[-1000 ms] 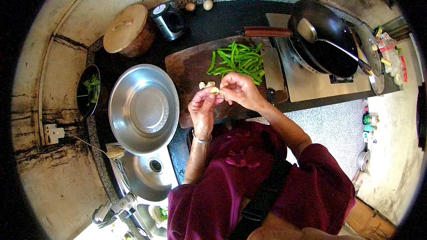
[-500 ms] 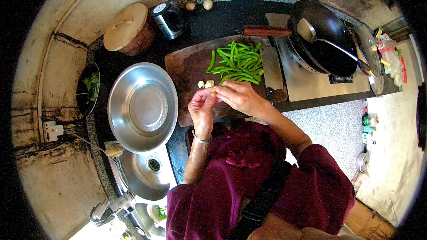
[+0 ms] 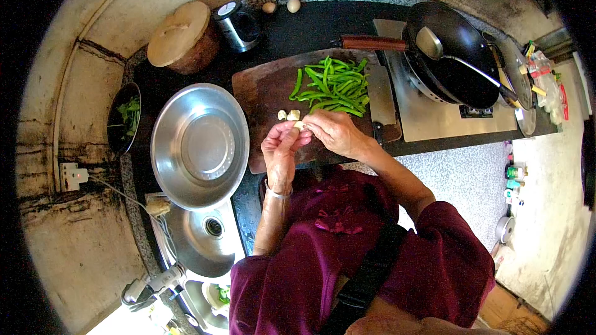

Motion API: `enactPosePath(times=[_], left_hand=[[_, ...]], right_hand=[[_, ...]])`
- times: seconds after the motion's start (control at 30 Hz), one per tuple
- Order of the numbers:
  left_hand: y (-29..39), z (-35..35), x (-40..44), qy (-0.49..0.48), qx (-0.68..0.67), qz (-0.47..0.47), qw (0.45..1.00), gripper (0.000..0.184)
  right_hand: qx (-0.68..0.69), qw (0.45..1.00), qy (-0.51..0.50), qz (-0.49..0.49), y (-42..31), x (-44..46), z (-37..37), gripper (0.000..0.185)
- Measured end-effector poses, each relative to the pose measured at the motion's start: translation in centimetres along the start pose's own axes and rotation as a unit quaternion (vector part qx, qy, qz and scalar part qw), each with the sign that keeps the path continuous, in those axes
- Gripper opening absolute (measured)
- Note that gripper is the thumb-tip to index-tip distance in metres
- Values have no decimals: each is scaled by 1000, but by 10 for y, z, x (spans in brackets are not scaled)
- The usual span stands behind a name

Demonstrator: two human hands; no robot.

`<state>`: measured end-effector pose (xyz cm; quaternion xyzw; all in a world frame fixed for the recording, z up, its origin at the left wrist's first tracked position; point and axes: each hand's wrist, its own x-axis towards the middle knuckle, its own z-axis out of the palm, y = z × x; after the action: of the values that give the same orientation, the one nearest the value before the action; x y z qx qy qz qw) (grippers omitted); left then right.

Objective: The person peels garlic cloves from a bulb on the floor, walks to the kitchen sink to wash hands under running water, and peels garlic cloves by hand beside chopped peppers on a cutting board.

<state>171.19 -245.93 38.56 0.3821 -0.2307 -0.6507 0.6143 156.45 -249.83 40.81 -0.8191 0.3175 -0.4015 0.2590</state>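
Note:
My left hand (image 3: 282,147) and my right hand (image 3: 336,133) meet over the front edge of the wooden cutting board (image 3: 257,90). Pinched between their fingertips is a small pale garlic clove (image 3: 299,125); the fingers cover part of it. Just beyond it, more pale garlic cloves (image 3: 293,115) lie on the board. Cut green pepper strips (image 3: 332,90) are heaped behind my right hand. A cleaver (image 3: 380,96) rests along the board's right side, its dark handle towards me.
Left of the board stands a steel basin (image 3: 162,149), overlapping the sink (image 3: 186,236). A wok (image 3: 462,74) with a ladle-like spatula (image 3: 428,42) sits on the stove (image 3: 422,121). Behind are a lidded pot (image 3: 195,49), a kettle (image 3: 233,28) and two eggs (image 3: 293,5).
The fingertips have shifted slightly, and more of the pale clove shows between them. My view has moved a little; the peppers and cleaver lie as before.

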Motion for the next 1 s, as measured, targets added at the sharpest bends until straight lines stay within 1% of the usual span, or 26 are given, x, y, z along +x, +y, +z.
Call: enactPosePath(times=[0.13,0.2,0.3,0.43,0.5,0.63,0.7,0.73,0.8,0.83,0.87,0.93,0.97,1.0], left_hand=[[-2,-2,0,3,9,2,1000,12],[-2,-1,0,13,35,16,999,12],[0,4,-4,12,73,33,997,12],[2,9,-5,19,72,22,997,12],[-2,5,-4,2,105,45,993,13],[-4,-1,-4,7,99,47,994,13],[-4,-3,-4,-3,85,56,995,14],[-4,-3,-5,-3,85,56,995,14],[-5,-3,-5,-1,68,55,996,14],[-4,-2,-5,-1,68,55,996,14],[-4,-2,-6,-4,62,58,996,14],[-5,-2,-6,-7,56,60,997,13],[-6,-4,-6,-11,55,63,996,13],[-7,-5,-5,-16,54,65,996,13]], right_hand=[[-51,998,-23,-25,-6,0,-3,16],[-76,996,-23,-47,-8,1,-3,15],[-93,994,-25,-54,-4,-1,-1,14],[-105,993,-38,-45,-7,0,-3,10],[-101,993,-44,-46,-5,-1,-3,7],[-77,996,-32,-43,-8,-1,-1,5],[-12,1000,24,-8,-2,-5,5,4],[-12,1000,24,-8,1,-7,6,4],[62,997,15,52,8,-8,7,10],[99,992,14,71,12,-9,8,9],[99,992,14,71,13,-10,9,9],[253,947,26,198,9,-9,9,6],[282,936,27,211,8,-9,7,7],[282,935,27,211,6,-8,6,7]])
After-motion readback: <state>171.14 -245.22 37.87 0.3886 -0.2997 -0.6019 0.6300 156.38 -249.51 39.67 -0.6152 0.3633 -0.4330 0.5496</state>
